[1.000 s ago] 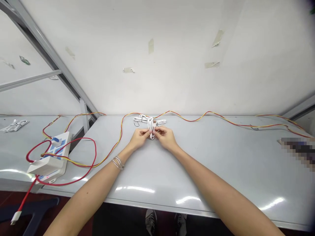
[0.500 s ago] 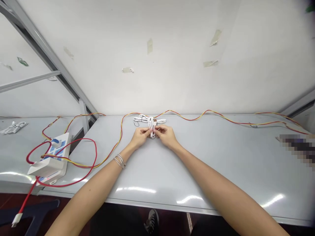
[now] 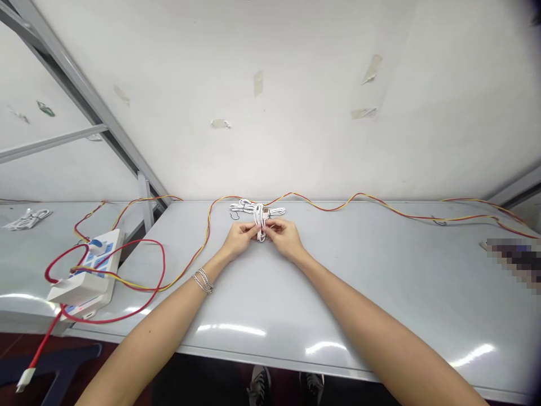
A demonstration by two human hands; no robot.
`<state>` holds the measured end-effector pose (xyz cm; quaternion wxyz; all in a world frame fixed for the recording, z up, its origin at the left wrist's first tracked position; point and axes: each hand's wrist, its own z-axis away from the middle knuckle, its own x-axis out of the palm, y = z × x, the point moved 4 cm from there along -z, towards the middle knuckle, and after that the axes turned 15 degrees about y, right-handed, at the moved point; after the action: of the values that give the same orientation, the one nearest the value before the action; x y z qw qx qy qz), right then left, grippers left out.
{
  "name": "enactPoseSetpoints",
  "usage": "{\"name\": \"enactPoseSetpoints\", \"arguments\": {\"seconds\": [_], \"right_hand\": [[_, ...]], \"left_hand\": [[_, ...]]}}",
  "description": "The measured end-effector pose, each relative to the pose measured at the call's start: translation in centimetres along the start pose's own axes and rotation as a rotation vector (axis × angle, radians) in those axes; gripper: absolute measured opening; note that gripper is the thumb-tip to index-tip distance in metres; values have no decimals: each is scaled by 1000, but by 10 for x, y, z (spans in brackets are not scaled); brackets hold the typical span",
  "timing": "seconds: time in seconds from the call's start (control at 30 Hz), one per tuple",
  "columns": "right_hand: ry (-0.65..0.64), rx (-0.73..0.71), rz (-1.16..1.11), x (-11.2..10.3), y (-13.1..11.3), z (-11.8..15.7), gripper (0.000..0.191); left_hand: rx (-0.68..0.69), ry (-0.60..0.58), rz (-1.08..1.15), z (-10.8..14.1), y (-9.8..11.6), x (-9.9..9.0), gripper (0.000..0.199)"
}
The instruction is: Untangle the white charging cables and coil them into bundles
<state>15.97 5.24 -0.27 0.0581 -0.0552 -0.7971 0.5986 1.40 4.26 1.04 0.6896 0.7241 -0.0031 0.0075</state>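
Between my two hands a white charging cable (image 3: 259,214) stands in a folded bundle. My left hand (image 3: 240,239) pinches its left side with thumb and fingers. From the right, my right hand (image 3: 285,238) closes on the same bundle, its thumb near the middle. A pale connector end shows just above my right fingers. Right behind, more coiled white cable (image 3: 276,211) lies on the grey table (image 3: 338,282), bound with thin black ties. My fingers hide the lower part of the held bundle.
At the left a white power strip (image 3: 112,254) carries a white adapter (image 3: 78,287) and a looped red cable (image 3: 164,259). A red-and-yellow wire (image 3: 325,209) runs along the wall's foot. Another white cable bundle (image 3: 29,220) lies far left. A blurred object (image 3: 515,259) is at the right.
Both hands keep their grip on the white cable and have barely shifted. The view has tilted slightly, and a second shoe now shows below the table edge.
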Motion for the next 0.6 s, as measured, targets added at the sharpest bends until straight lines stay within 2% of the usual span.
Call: {"name": "enactPoseSetpoints", "arguments": {"seconds": [0.33,0.6], "right_hand": [[-13,-19,15,1,-1,0,20],[-21,21,23,0,0,3,26]], "left_hand": [[-18,40,-8,0,-1,-3,46],[-11,19,-9,1,-1,-1,44]]}}
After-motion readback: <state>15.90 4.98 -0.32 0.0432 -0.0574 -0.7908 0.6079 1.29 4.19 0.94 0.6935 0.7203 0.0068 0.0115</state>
